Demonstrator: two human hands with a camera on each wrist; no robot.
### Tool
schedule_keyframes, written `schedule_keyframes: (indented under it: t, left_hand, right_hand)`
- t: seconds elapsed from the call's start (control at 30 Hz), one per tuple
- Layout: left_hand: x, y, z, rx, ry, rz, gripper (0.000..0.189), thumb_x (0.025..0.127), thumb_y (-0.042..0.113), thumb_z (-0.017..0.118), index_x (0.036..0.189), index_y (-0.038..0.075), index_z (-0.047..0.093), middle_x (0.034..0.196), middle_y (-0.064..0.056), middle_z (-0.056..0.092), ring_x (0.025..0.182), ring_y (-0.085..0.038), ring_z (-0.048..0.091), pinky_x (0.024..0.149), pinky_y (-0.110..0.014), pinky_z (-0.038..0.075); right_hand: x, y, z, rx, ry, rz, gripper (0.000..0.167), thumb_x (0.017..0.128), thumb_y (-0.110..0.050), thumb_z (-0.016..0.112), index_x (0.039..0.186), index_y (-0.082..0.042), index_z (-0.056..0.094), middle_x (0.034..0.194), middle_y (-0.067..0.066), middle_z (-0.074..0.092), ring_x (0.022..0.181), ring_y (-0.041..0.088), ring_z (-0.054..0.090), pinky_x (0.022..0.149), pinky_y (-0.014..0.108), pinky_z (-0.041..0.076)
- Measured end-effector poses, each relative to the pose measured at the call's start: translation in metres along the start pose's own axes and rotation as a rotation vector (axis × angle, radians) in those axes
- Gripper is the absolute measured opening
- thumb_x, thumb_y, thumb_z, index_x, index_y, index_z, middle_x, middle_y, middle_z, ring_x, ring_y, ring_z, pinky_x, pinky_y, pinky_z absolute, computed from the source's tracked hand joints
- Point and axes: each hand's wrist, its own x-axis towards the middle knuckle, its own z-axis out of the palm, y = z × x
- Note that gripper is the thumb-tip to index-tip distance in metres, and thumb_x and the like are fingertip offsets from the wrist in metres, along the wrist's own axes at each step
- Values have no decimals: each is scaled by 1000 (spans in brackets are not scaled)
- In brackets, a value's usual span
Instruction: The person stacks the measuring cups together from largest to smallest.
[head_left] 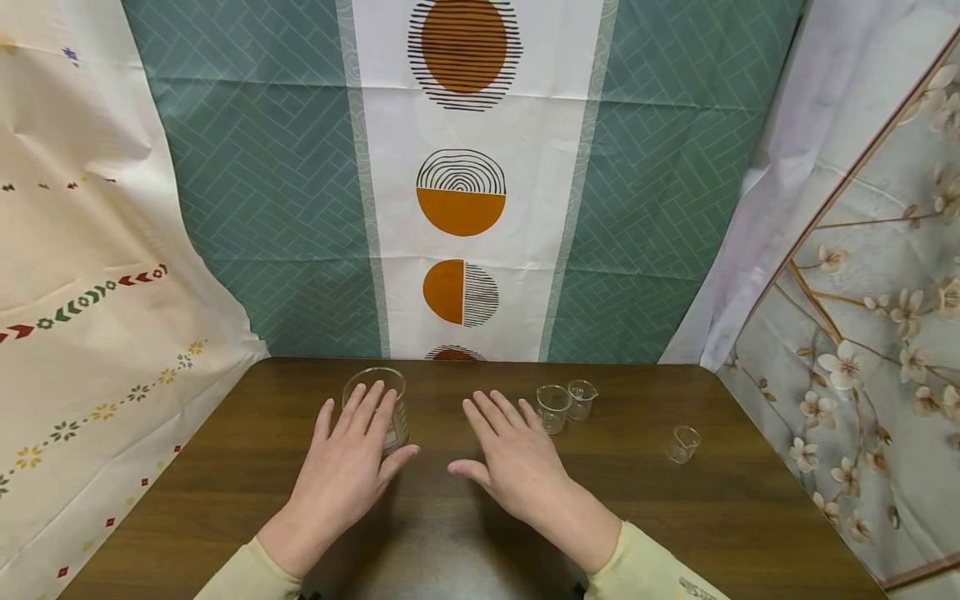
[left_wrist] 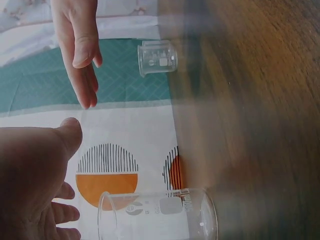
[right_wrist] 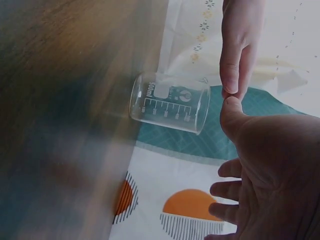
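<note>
My left hand point(head_left: 343, 468) is held palm down with straight fingers, overlapping a large glass beaker point(head_left: 397, 421) in the head view. In the right wrist view that beaker point(right_wrist: 167, 102) shows a 500ml mark and a printed scale, and nothing grips it. My right hand point(head_left: 521, 467) hovers above the table with spread, straight fingers and holds nothing. Just beyond its fingertips stand a small beaker point(head_left: 553, 410) and a smaller one point(head_left: 581, 401) close beside it. The tiniest beaker point(head_left: 683, 445) stands apart at the right.
All the glassware stands on a dark brown wooden table point(head_left: 615, 517). A green and white cloth point(head_left: 645, 208) with orange circles hangs behind the far edge. Patterned cloths hang on the left point(head_left: 97, 350) and right point(head_left: 862, 333) sides.
</note>
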Motion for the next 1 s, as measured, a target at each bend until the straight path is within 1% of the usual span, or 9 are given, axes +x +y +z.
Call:
schedule_keyframes:
  t: [0.27,0.5,0.77,1.0]
  left_hand:
    - [0,-8,1,-3,4,-12,86,103,56,74,164,0,49,168,-23,47,156,-46,42,124,-74,27]
    - [0,-16,2,15,3,-18,85,104,54,73,163,-1,49,167,-24,48,156,-45,42,123,-74,28]
    - [0,-22,2,-1,-17,-51,84,105,53,73,164,-2,47,168,-25,46,157,-47,40,123,-75,27]
    - [0,-27,1,-15,-34,-76,83,106,52,72,164,-1,47,169,-25,45,158,-47,38,124,-76,24]
  right_hand:
    - [7,-5,3,0,-11,-13,83,107,-64,60,168,-9,47,172,12,45,159,34,41,127,60,34]
    - [13,-8,5,-3,-23,-17,83,107,-66,58,168,-10,47,173,10,44,160,33,40,128,59,33]
    - [22,-13,7,-14,-35,-31,84,107,-67,57,169,-11,46,173,9,44,160,31,40,128,58,32]
    - [32,-19,11,-32,-20,-53,84,107,-68,56,168,-12,46,172,8,45,159,30,41,128,57,34]
